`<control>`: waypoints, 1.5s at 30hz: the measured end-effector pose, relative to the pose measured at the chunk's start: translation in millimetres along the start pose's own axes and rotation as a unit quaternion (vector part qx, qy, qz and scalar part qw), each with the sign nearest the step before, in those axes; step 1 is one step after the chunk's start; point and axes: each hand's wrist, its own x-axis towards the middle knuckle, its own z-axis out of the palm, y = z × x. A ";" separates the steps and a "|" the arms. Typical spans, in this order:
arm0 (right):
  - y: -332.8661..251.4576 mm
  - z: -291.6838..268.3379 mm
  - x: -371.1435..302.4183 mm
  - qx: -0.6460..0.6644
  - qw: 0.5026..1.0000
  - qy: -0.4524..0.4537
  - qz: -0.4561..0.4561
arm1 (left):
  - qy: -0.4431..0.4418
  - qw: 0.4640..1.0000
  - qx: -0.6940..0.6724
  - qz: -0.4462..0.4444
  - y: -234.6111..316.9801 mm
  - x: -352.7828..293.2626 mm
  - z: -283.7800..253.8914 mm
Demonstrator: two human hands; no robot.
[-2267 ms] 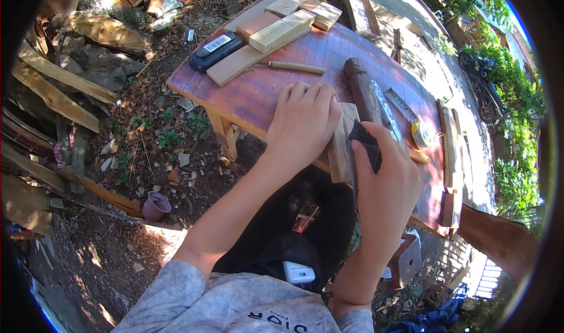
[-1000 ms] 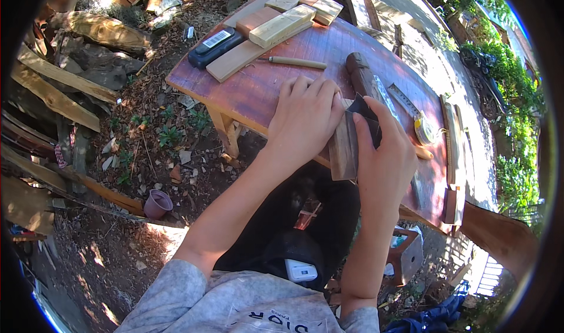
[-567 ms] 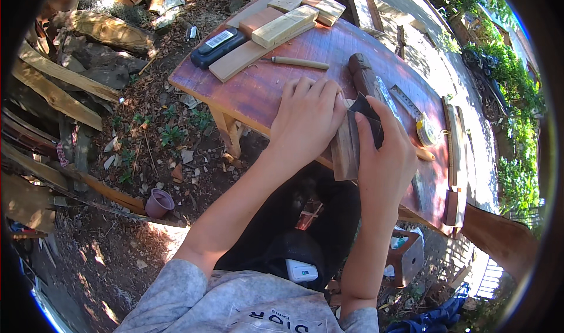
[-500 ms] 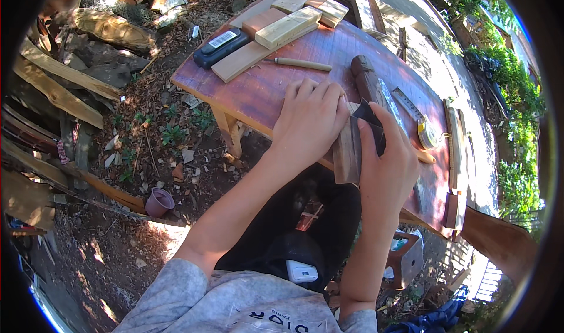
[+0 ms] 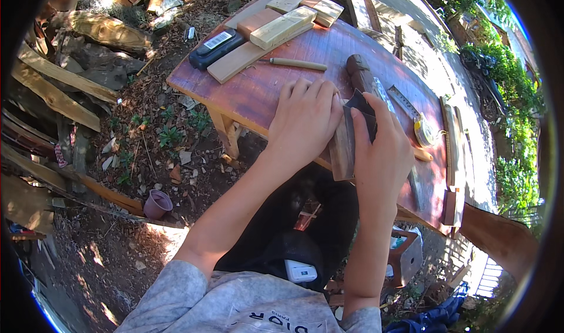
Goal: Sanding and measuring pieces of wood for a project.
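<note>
My left hand [image 5: 305, 118] lies flat on a narrow wooden piece [image 5: 342, 151] that rests at the near edge of the reddish wooden table [image 5: 258, 89], pressing it down. My right hand [image 5: 379, 151] is closed around a dark folded sheet, likely sandpaper [image 5: 361, 107], held against the far end of that wooden piece. The sheet's underside and the top of the wood are hidden by both hands.
On the table lie light wooden blocks [image 5: 282, 24], a long plank [image 5: 247, 57], a dark flat case [image 5: 216, 46], a thin wooden stick [image 5: 298, 64], a brown rounded wooden piece [image 5: 359, 71], a metal ruler [image 5: 404, 101] and a tape measure [image 5: 424, 133]. Scrap timber [image 5: 56, 92] and a small pot [image 5: 157, 204] sit on the ground.
My right hand with the dark sheet has slid from the near part of the wooden piece up toward its far end. My left hand has stayed pressed on the wood.
</note>
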 end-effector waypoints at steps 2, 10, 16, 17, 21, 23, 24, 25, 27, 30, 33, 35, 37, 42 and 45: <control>4.2 -0.4 -4.2 0.036 0.999 0.008 -0.003 | 0.000 1.000 0.002 -0.006 -0.3 -0.2 -1.3; 7.4 -31.8 -24.2 0.076 0.996 -0.047 0.016 | -0.021 1.000 -0.011 -0.018 0.9 0.7 -4.9; 8.5 -6.3 -5.2 0.056 0.998 -0.008 0.014 | -0.010 1.000 -0.012 0.001 1.8 0.3 -0.5; 9.3 -3.7 -4.7 0.068 0.998 -0.011 0.008 | -0.010 1.000 -0.009 0.000 1.3 -0.4 -1.3; 2.8 -28.4 -20.9 0.052 0.998 -0.041 0.013 | -0.013 1.000 -0.012 -0.008 1.0 -0.6 -2.4; 4.6 -38.0 -28.9 0.071 0.996 -0.047 0.020 | -0.021 1.000 -0.013 -0.014 1.1 0.2 -3.7; 3.2 -39.2 -28.1 0.070 0.996 -0.049 0.021 | -0.023 1.000 -0.014 -0.013 1.5 1.1 -4.7; 1.1 -39.3 -26.2 0.073 0.995 -0.053 0.030 | -0.025 1.000 -0.015 -0.013 1.7 1.1 -5.4; -1.3 -34.2 -19.8 0.074 0.995 -0.053 0.042 | -0.026 0.999 -0.017 -0.011 1.1 1.4 -4.4; 2.1 -14.0 -9.2 0.066 0.997 -0.019 0.033 | -0.024 1.000 -0.012 -0.011 0.0 0.3 -0.4; 5.9 -8.5 -7.2 0.076 0.995 -0.034 0.048 | -0.023 1.000 -0.012 -0.015 1.2 -0.1 0.0; 5.1 -15.8 -14.8 0.071 0.997 -0.018 0.019 | -0.024 0.999 -0.016 -0.020 0.6 -0.7 -1.1; 6.9 -25.4 -25.5 0.074 0.997 -0.027 0.017 | -0.023 0.999 -0.018 -0.017 0.3 0.0 -3.6; 1.5 -33.3 -25.5 0.074 0.996 -0.043 0.038 | -0.026 0.999 -0.017 -0.019 0.9 1.4 -3.1; -0.3 -24.3 -13.1 0.052 0.996 -0.056 0.050 | -0.020 1.000 -0.012 -0.020 -0.7 0.4 -0.5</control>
